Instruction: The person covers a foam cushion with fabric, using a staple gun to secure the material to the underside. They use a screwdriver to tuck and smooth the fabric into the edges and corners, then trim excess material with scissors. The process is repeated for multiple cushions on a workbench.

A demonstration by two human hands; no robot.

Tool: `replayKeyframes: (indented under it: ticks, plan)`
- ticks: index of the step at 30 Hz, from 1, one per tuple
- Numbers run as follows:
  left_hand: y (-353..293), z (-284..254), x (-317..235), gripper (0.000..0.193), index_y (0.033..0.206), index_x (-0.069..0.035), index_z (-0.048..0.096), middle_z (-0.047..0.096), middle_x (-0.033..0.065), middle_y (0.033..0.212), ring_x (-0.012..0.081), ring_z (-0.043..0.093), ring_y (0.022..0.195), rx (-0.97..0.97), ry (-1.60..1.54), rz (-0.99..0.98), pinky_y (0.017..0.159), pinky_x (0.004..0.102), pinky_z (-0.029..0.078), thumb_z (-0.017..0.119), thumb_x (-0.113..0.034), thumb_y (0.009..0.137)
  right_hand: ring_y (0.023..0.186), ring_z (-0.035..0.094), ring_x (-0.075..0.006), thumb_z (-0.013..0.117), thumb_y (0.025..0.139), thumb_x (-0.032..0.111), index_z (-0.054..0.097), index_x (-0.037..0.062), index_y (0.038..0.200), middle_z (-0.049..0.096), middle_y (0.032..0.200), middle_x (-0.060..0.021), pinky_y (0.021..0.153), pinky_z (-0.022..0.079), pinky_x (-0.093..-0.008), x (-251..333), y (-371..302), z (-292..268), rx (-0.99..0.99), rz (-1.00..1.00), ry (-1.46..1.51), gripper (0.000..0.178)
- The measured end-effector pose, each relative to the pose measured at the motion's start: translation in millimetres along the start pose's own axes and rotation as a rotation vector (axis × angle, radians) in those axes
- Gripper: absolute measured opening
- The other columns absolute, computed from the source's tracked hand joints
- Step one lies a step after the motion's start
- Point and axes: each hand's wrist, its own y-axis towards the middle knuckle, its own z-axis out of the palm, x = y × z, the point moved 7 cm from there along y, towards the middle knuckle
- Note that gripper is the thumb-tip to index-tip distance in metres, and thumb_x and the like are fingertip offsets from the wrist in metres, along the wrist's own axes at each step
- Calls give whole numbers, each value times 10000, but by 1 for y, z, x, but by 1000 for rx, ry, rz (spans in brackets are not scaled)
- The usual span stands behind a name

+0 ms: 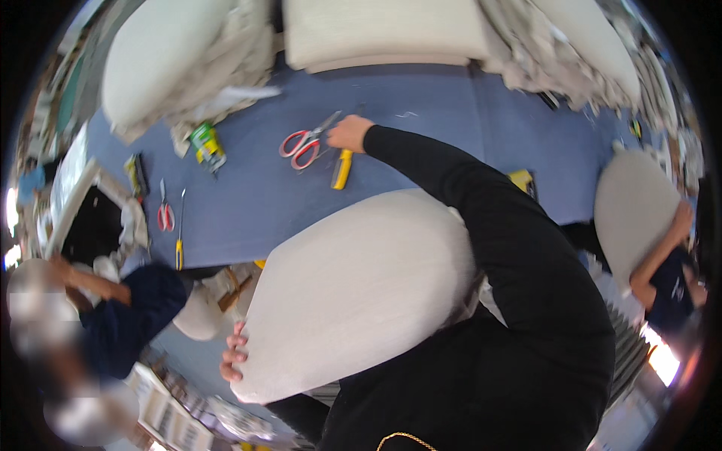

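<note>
A large rounded cushion (361, 282) in off-white fabric leans tilted in front of me, its upper part at the table edge. My left hand (235, 353) is closed on its lower left edge, fingers curled over the rim. My right hand (350, 134) reaches across the cushion to the blue table, its fingers bent down between scissors (304, 146) with red handles and a yellow-handled tool (342, 170). The hand covers part of that tool, and what its fingers hold is hidden.
Upholstered pieces (383, 34) line the table's far side. Left on the blue table (248, 203) lie a green-yellow packet (207, 146), small red-handled snips (165, 216) and a yellow-handled screwdriver (180, 252). Co-workers (139, 316) are at both sides; the right one holds a panel (635, 210).
</note>
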Motion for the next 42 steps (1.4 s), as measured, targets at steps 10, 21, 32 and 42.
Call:
replayKeyframes:
  ticks: [10,21,32,42]
  plan:
    - [41,55,4,98,1112,-307,611,555,-7,1186,304,480,1330,78,37,-106,1296,589,293,541,-298,1044,789,782,-212,656,1040,144,676,49,1150,780,877,-123,712,601,-339,-63,-289,-42,-899,867,1220,146]
    - [93,202,9,475,1306,-260,536,592,-8,1249,287,518,1283,385,326,-9,1212,584,303,683,-491,919,792,680,-432,644,997,136,688,-9,1004,705,840,-228,731,533,-486,-33,-490,40,-546,1207,908,152]
    - [112,180,14,656,1344,-257,630,651,19,1279,316,556,1317,601,227,21,1252,605,326,756,-627,817,849,690,-465,623,1063,315,702,-14,922,698,832,-244,759,529,-530,-22,-493,60,-301,1079,795,366]
    - [99,210,15,583,1332,-231,623,640,26,1267,331,555,1311,502,259,95,1199,622,345,701,-531,839,727,725,-283,693,1042,322,778,-9,981,754,780,-115,695,556,-357,-48,-510,21,-712,1244,1183,347]
